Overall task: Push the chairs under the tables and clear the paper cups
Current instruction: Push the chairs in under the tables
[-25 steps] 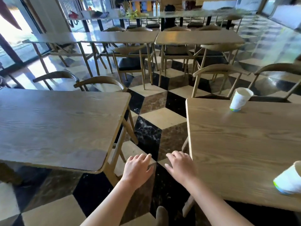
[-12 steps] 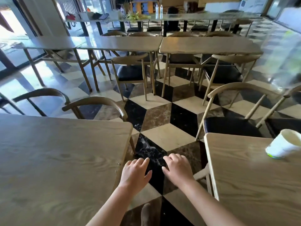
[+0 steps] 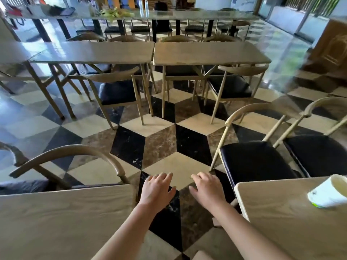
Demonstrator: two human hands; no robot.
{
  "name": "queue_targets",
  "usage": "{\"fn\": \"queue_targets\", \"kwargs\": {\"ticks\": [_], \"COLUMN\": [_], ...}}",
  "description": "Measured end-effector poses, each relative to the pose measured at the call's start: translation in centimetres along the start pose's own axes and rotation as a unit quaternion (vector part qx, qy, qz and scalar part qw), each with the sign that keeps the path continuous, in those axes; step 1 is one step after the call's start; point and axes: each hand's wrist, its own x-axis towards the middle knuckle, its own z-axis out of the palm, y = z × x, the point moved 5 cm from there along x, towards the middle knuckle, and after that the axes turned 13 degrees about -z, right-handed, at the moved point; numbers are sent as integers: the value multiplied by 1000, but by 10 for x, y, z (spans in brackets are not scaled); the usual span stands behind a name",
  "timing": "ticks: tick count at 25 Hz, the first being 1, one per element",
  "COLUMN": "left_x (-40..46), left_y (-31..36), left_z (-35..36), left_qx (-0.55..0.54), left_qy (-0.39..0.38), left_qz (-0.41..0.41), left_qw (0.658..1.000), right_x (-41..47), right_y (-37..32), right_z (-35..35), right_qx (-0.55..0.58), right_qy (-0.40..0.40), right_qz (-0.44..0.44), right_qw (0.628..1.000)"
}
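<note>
A: Chairs first, from the left: one chair (image 3: 71,156) stands at the left table (image 3: 65,218), its curved back near the table edge, so it looks almost pushed in

B: And the hands?

A: Left hand (image 3: 156,190) and right hand (image 3: 207,188) are both open, palms down, fingers spread, holding nothing, above the floor in the aisle between the two tables

B: What is on the right side?

A: Two chairs with dark seats (image 3: 257,162) stand pulled out from the right table (image 3: 281,222). I think they are stiff and rather heavy, so take the curved backrest (image 3: 249,108) with both hands and slide. The paper cup (image 3: 328,194) lies tilted on this table near the far edge; it should be light and easy to crush, so hold it softly around the wall
</note>
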Motion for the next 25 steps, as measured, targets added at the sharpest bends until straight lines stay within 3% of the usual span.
{"fn": "queue_targets", "kwargs": {"ticks": [6, 19, 25], "left_x": [138, 439, 576], "left_y": [25, 93, 129], "left_z": [33, 27, 55], "left_qx": [26, 20, -6], "left_qy": [1, 17, -10], "left_qz": [55, 76, 151], "left_qw": [998, 997, 989], "right_x": [94, 311, 387], "right_y": [91, 306, 382], "right_z": [2, -51, -56], "right_qx": [2, -8, -23], "right_qy": [19, 64, 90], "right_qz": [35, 74, 135], "right_qw": [999, 995, 986]}}
